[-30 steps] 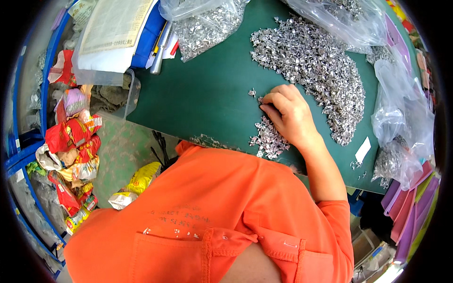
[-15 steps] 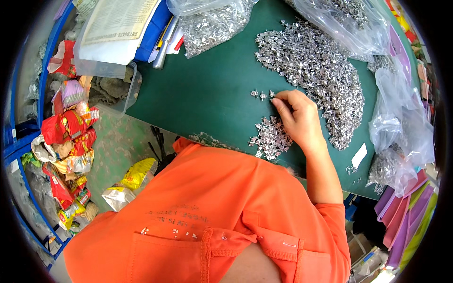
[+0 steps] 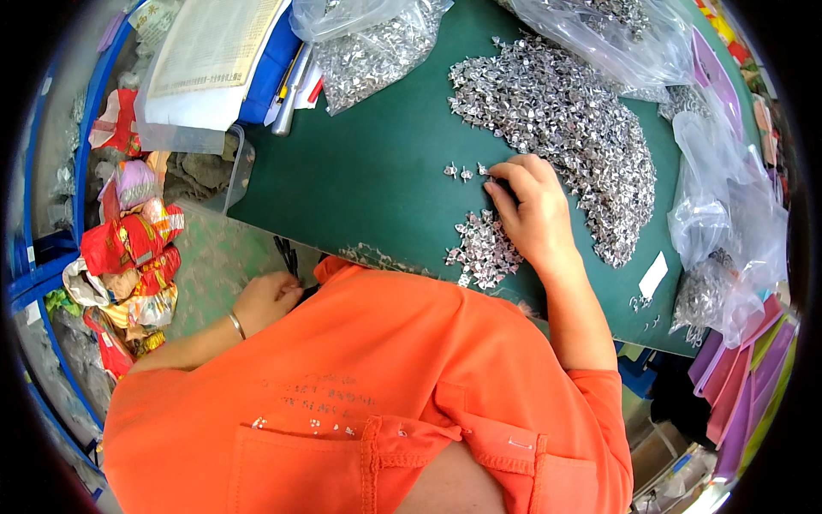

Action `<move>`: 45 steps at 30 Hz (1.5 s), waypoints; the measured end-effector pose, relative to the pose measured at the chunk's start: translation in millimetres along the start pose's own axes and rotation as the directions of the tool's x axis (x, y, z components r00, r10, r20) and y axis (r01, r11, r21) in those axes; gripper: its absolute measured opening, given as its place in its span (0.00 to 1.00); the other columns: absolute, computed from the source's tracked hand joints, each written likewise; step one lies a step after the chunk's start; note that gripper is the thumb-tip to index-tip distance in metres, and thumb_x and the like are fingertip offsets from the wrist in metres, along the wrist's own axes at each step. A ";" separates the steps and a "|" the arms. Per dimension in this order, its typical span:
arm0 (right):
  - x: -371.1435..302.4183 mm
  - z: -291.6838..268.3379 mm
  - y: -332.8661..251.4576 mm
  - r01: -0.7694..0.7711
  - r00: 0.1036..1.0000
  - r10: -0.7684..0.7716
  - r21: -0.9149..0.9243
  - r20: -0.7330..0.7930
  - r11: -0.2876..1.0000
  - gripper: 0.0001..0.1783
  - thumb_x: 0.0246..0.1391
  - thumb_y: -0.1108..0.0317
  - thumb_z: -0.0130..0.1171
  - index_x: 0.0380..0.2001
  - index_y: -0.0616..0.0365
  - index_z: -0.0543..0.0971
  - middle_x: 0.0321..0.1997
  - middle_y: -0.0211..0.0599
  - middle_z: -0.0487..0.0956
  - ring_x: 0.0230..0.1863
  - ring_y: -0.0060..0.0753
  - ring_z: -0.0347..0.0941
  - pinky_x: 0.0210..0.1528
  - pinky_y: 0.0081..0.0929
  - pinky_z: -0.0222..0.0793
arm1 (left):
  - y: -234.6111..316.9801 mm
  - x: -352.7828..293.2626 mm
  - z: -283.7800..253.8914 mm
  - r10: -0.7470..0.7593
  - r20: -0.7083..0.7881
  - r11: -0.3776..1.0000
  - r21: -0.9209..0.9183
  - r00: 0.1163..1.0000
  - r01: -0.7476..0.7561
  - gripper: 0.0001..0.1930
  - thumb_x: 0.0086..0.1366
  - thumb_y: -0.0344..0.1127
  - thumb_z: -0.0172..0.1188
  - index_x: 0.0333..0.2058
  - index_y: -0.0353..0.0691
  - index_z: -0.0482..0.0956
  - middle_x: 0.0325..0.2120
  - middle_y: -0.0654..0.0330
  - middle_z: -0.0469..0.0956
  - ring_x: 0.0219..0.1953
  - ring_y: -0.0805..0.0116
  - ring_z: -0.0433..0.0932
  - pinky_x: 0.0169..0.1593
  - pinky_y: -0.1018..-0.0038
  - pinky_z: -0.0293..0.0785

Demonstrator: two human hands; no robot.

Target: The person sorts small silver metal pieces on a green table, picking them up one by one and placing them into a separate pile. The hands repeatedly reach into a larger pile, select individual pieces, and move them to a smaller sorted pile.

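Observation:
On the green table, my right hand (image 3: 535, 214) is closed in a pinch, a small silvery metal part (image 3: 490, 179) just showing at the fingertips. Beside it several similar winged metal parts (image 3: 466, 174) lie in a short row. A small heap of metal parts (image 3: 484, 248) sits under the wrist side, near the table's front edge. Beyond and right of the hand spreads a large pile of the same silvery pieces (image 3: 565, 120). My left hand (image 3: 270, 300), with a bracelet at the wrist, is below the table edge, fingers curled; what they hold, if anything, is hidden.
Clear plastic bags of metal parts (image 3: 377, 56) lie at the back of the green table (image 3: 351, 180). More bags (image 3: 719, 214) and a white slip (image 3: 653, 276) are at the right. Papers, pens and a plastic bin (image 3: 241, 171) stand at the left, near black strips (image 3: 287, 254) and colourful packets (image 3: 141, 236).
My left hand has come into view at the left, below the table edge. My right hand stays beside the short row, its fingers slightly shifted. The whole view has moved a little.

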State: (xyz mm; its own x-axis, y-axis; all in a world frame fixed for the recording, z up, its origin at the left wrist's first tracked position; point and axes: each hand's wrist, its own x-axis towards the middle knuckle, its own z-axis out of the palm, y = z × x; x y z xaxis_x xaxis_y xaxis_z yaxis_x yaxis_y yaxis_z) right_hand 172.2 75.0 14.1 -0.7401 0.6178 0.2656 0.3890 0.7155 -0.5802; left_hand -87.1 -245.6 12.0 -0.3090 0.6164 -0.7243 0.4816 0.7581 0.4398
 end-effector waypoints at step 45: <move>18.0 13.1 -5.4 0.136 0.989 -0.143 0.158 0.031 0.978 0.06 0.49 0.78 0.65 0.33 0.60 0.81 0.36 0.40 0.79 0.41 0.47 0.75 0.44 0.39 0.73 | 220.4 182.8 -162.4 0.536 -0.815 0.711 0.296 0.219 -0.638 0.10 0.67 0.32 0.62 0.44 0.36 0.83 0.37 0.54 0.86 0.37 0.66 0.85 0.42 0.73 0.79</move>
State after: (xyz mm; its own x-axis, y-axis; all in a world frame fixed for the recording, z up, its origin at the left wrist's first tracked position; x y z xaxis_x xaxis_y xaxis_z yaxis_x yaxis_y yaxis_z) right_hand 149.6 78.0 11.9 -0.8046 0.4989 0.3220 0.1926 0.7323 -0.6532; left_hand -170.6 68.8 62.8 -0.4783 0.7148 0.5102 0.7824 0.0830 0.6173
